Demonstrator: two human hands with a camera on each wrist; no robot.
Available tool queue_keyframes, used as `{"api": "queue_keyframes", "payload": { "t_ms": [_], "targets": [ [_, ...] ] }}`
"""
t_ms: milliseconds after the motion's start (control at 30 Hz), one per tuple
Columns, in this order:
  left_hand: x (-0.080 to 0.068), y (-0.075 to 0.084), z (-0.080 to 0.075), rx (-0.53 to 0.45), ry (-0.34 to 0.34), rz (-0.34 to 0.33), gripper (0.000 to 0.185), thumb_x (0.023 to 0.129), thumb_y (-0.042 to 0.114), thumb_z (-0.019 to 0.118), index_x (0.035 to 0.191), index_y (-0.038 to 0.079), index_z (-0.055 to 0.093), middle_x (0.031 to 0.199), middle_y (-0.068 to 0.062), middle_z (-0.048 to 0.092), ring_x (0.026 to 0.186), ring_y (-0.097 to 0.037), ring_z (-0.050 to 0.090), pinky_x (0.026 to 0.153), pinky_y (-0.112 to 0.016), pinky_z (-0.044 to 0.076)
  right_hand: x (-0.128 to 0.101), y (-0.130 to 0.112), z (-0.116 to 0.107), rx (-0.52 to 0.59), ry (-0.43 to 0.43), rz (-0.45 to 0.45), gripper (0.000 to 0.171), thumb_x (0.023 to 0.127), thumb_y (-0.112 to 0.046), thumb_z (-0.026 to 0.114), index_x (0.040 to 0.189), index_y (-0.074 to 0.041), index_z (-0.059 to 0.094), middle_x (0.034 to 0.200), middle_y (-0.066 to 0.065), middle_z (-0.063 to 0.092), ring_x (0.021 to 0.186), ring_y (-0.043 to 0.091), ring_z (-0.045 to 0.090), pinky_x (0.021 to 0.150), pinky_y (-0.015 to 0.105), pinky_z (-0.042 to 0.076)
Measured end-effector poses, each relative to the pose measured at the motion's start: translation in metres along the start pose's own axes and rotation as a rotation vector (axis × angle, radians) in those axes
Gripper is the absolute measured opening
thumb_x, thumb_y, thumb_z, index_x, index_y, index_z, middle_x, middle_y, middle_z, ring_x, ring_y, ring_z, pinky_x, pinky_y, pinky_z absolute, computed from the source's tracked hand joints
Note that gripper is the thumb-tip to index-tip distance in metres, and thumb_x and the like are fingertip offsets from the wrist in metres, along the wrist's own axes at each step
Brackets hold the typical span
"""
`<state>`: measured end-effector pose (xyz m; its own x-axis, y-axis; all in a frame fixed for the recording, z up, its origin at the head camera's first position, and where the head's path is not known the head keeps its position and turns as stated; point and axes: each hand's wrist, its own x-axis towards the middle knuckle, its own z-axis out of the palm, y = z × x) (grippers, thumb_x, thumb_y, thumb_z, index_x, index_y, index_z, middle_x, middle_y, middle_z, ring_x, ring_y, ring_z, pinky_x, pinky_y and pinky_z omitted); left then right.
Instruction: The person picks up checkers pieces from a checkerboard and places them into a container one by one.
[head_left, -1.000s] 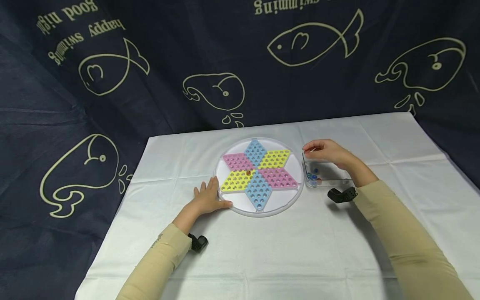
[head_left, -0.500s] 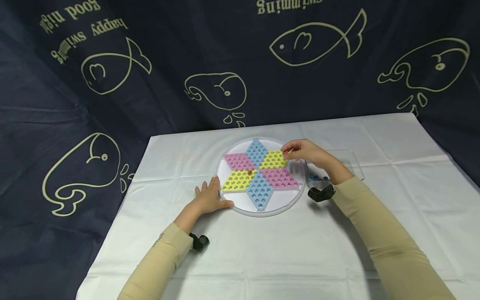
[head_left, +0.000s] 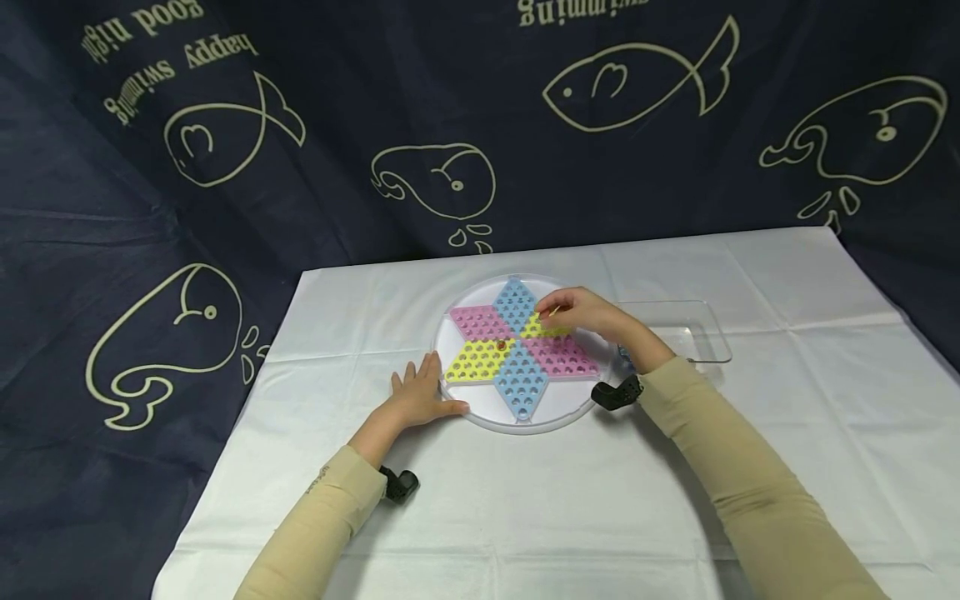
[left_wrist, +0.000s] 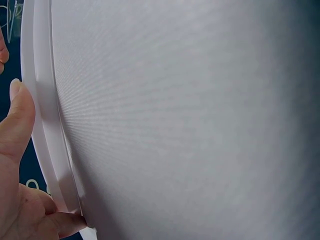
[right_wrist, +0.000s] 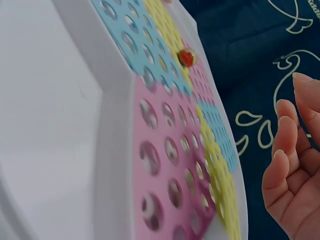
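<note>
Now we find our right hand point(head_left: 577, 313) moved from the clear plastic tray point(head_left: 701, 333) at 3 o'clock onto the round star-patterned board point(head_left: 517, 350), its grasp indiscernible; left hand point(head_left: 417, 398) stays flat, relaxed, at 8 o'clock.

1. A dark navy curtain point(head_left: 480, 125) hangs as the backdrop and fills the whole far side of the room.
2. Cream outline drawings of fish point(head_left: 637, 79) and whales point(head_left: 435, 179) are scattered over it, with lettering that appears upside down, reading "happy swimming" and "good night".
3. The cloth falls in soft folds down both sides.
4. In front stands the desk point(head_left: 525, 517), under a creased white cloth.
5. Light is even and soft, with faint shadows on the white cloth.
</note>
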<state>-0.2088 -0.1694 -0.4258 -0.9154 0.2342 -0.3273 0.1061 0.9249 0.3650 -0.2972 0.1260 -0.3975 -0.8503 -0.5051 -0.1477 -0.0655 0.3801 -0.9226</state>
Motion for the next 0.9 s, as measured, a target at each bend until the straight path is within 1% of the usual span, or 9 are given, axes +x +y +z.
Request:
{"api": "queue_keyframes", "payload": {
  "t_ms": [100, 200, 333, 533, 667, 800, 900],
  "targets": [
    [0.001, 0.000, 0.001, 0.001, -0.001, 0.000, 0.106, 0.078, 0.052, 0.065, 0.144, -0.006, 0.005, 0.150, -0.023, 0.007, 0.135, -0.049, 0.002, 0.105, -0.064, -0.001, 0.002, -0.001, 0.005, -0.006, -0.008, -0.013, 0.039, 0.085, -0.013, 0.062, 0.117, 0.007, 0.055, 0.105, 0.014, 0.059, 0.084, 0.014, 0.053, 0.073, 0.028, 0.047],
    [0.001, -0.001, 0.001, 0.000, -0.005, -0.007, 0.107, 0.078, 0.052, 0.065, 0.145, -0.005, 0.005, 0.151, -0.023, 0.007, 0.135, -0.048, 0.002, 0.105, -0.063, -0.001, 0.004, -0.003, 0.010, -0.033, 0.002, -0.028, 0.039, 0.083, -0.012, 0.064, 0.116, 0.007, 0.056, 0.105, 0.015, 0.060, 0.085, 0.014, 0.054, 0.073, 0.026, 0.046],
    [0.001, -0.001, 0.001, 0.002, -0.006, -0.013, 0.107, 0.077, 0.053, 0.065, 0.145, -0.005, 0.005, 0.151, -0.022, 0.007, 0.135, -0.048, 0.002, 0.106, -0.062, -0.001, 0.008, -0.004, 0.017, -0.074, -0.004, -0.051, 0.037, 0.082, -0.012, 0.065, 0.114, 0.006, 0.058, 0.103, 0.013, 0.061, 0.086, 0.015, 0.054, 0.074, 0.026, 0.045],
    [0.000, -0.001, 0.001, 0.000, -0.005, -0.012, 0.107, 0.077, 0.052, 0.065, 0.145, -0.005, 0.004, 0.151, -0.023, 0.007, 0.135, -0.048, 0.002, 0.105, -0.063, -0.001, 0.014, -0.006, 0.029, -0.109, -0.029, -0.098, 0.034, 0.084, -0.008, 0.064, 0.113, 0.008, 0.059, 0.097, 0.013, 0.061, 0.081, 0.013, 0.054, 0.071, 0.026, 0.045],
    [0.000, -0.001, 0.000, 0.003, -0.007, -0.015, 0.107, 0.078, 0.053, 0.065, 0.145, -0.005, 0.004, 0.151, -0.022, 0.007, 0.135, -0.048, 0.002, 0.106, -0.063, -0.001, 0.020, -0.006, 0.037, -0.128, -0.036, -0.084, 0.033, 0.084, -0.007, 0.063, 0.114, 0.007, 0.058, 0.097, 0.014, 0.061, 0.081, 0.015, 0.056, 0.071, 0.027, 0.047],
    [0.000, -0.001, -0.001, 0.004, -0.006, -0.015, 0.107, 0.077, 0.053, 0.065, 0.145, -0.005, 0.005, 0.151, -0.023, 0.008, 0.135, -0.048, 0.003, 0.106, -0.063, 0.000, 0.028, -0.004, 0.046, -0.162, -0.047, -0.068, 0.032, 0.083, -0.006, 0.063, 0.112, 0.005, 0.060, 0.093, 0.009, 0.061, 0.082, 0.015, 0.056, 0.070, 0.024, 0.046],
    [0.000, -0.001, -0.001, 0.000, -0.008, -0.015, 0.107, 0.077, 0.053, 0.065, 0.145, -0.005, 0.005, 0.151, -0.023, 0.008, 0.135, -0.048, 0.003, 0.106, -0.063, 0.000, 0.032, -0.002, 0.052, -0.189, -0.061, -0.084, 0.030, 0.081, -0.004, 0.063, 0.109, 0.005, 0.061, 0.090, 0.008, 0.063, 0.083, 0.015, 0.057, 0.073, 0.022, 0.047]
  ]
}}
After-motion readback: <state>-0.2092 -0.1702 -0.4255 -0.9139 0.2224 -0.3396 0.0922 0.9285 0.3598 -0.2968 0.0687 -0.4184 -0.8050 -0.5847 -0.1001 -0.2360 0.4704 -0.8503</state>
